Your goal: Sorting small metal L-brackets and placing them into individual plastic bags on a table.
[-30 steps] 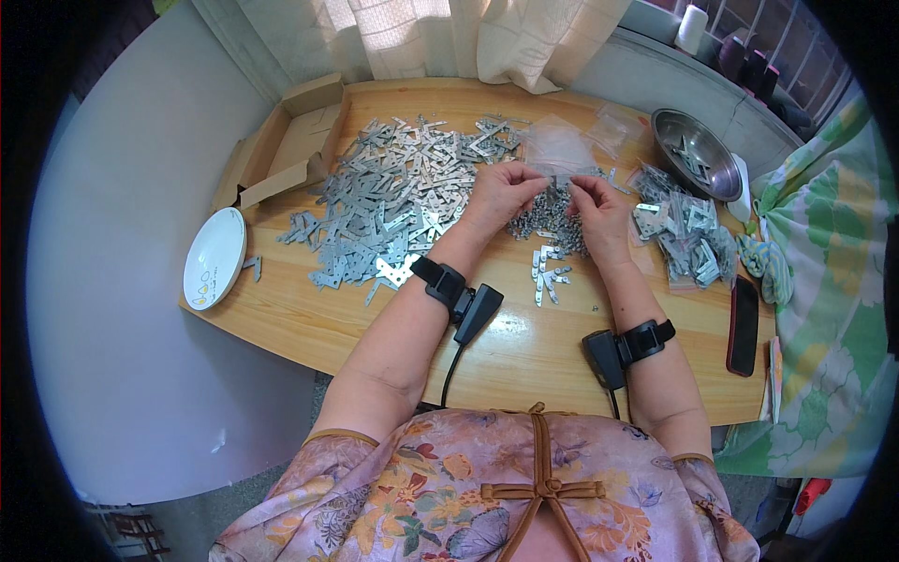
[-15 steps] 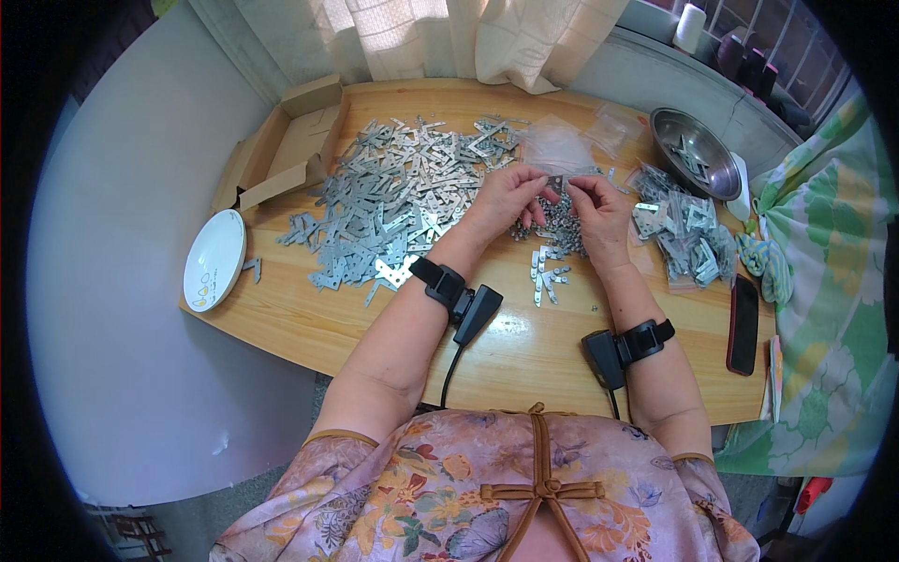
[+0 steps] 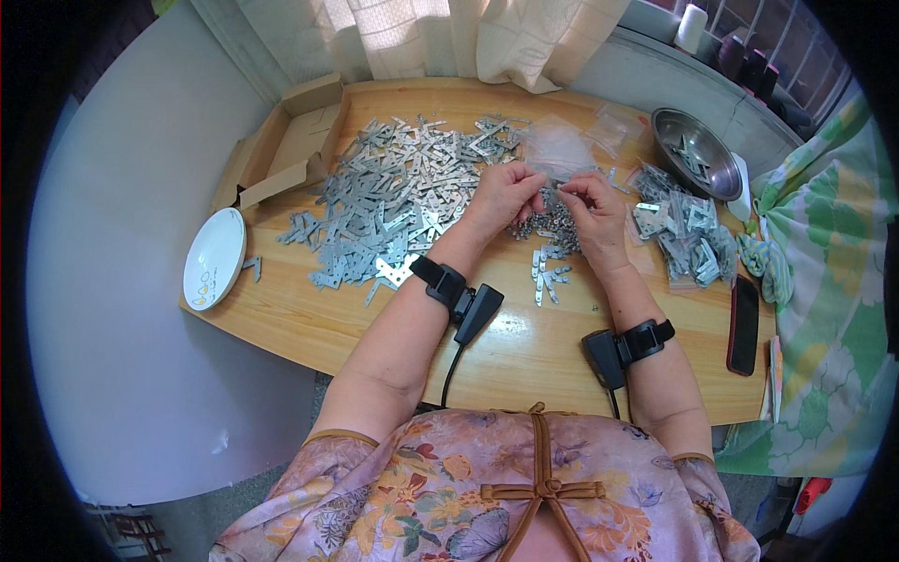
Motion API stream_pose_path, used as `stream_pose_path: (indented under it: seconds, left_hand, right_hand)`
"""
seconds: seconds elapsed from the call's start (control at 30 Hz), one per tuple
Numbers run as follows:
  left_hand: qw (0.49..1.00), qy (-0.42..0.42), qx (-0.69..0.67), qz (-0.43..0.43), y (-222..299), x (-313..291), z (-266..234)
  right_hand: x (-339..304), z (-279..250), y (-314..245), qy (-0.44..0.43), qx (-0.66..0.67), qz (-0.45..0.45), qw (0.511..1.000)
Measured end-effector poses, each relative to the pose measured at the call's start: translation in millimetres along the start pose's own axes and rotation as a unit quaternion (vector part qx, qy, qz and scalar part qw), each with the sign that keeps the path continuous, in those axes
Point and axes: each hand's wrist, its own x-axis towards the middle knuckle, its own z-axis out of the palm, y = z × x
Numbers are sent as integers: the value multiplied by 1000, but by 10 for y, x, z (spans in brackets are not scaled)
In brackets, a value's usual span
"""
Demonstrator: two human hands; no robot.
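My left hand and my right hand are close together over a heap of small metal screws. Thumb and fingers are pinched on both; whatever sits between the fingertips is too small and blurred to make out. To the left of my left hand spreads a big pile of flat, L-shaped metal corner brackets. A little group of brackets lies on the near side of the screws. Just beyond my fingertips are clear plastic bags.
Filled bags of brackets lie right of my right hand, with a steel bowl behind them. A phone rests near the right edge. An open cardboard box and a tilted white dish stand at the left.
My fingertips have shifted slightly, and the small dark piece seen between them earlier is now mostly hidden. My forearms and the piles stay in place.
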Motion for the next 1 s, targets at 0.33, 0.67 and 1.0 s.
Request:
stream_pose_path:
  seconds: [0.33, 0.67, 1.0]
  left_hand:
    - [1000, -10, 13, 13, 22, -24, 37]
    - [999, -21, 22, 35, 51, -43, 47]
    - [998, -31, 24, 44, 56, -43, 49]
  right_hand:
    - [13, 3, -26, -3, 6, 0, 1000]
    - [14, 11, -30, 5, 30, 6, 1000]
    - [22, 8, -43, -2, 37, 21, 999]
